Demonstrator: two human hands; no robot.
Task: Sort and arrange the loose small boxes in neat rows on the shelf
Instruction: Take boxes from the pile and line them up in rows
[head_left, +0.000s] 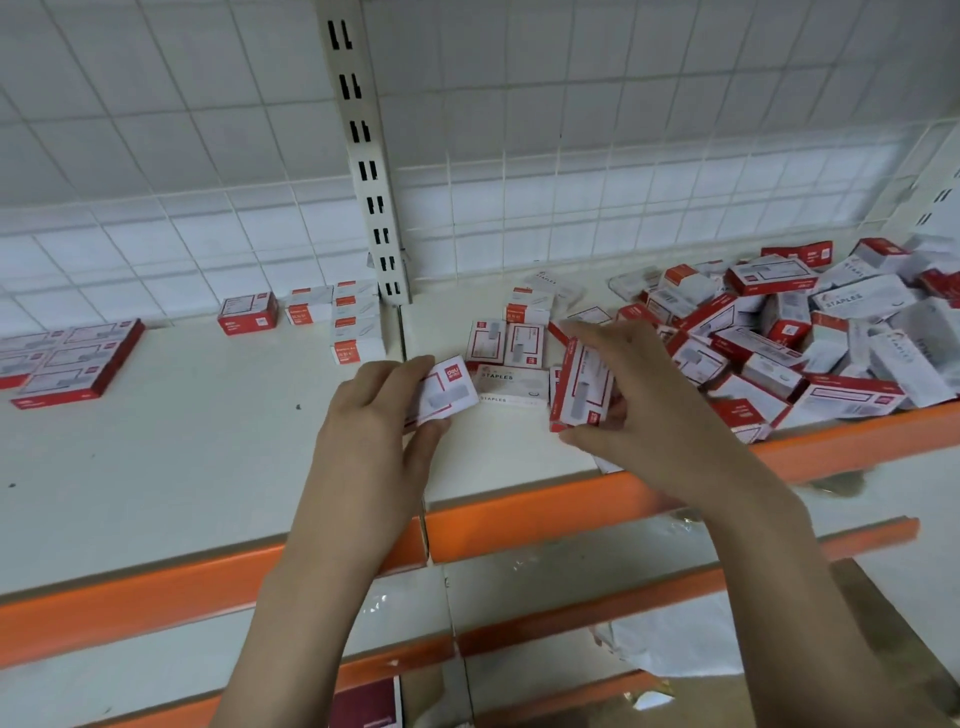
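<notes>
left hand (375, 415) gripping a red-and-white box (448, 391), right hand (631, 395) gripping upright boxes (581, 387), loose pile (800, 322) on shelf (182, 467) at right

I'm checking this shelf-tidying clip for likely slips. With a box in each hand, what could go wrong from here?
1. The loose pile reaches the shelf's orange front edge; boxes there could get nudged off.
2. The right hand grips several red boxes at once, so one might slip.
3. The left hand's box could be put with the wrong sorted group.
</notes>
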